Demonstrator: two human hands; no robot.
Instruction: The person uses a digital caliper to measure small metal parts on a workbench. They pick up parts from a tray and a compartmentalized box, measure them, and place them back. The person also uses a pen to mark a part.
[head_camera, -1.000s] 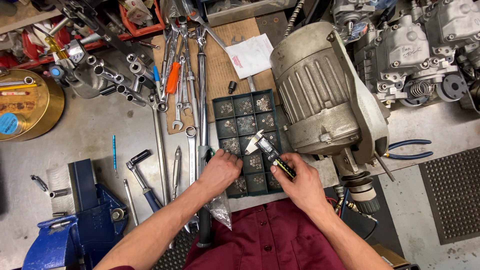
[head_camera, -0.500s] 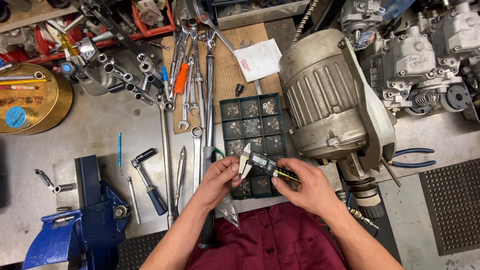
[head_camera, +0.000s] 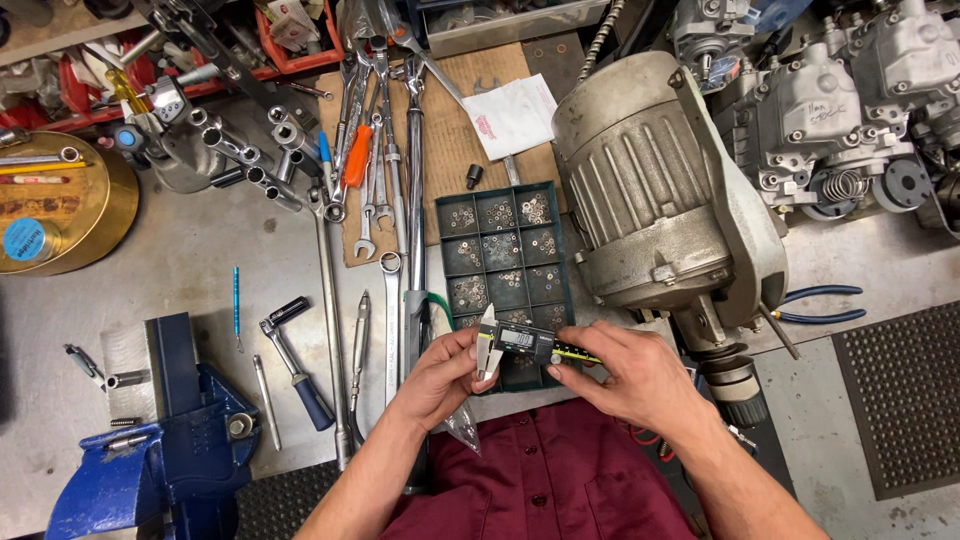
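Caliper (head_camera: 522, 343) between left hand (head_camera: 440, 375) and right hand (head_camera: 640, 378)

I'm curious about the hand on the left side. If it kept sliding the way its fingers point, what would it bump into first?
The left hand points up and to the right, fingers at the caliper. Going on, it would probably meet the green parts tray first, then the big grey motor. Height above the tray is hard to judge.

A grey metal workbench (head_camera: 200, 270) fills the view, evenly lit. At its right edge lies a dark ribbed mat (head_camera: 900, 400), perhaps on the floor; a blue vise (head_camera: 170, 430) sits at the near-left corner.
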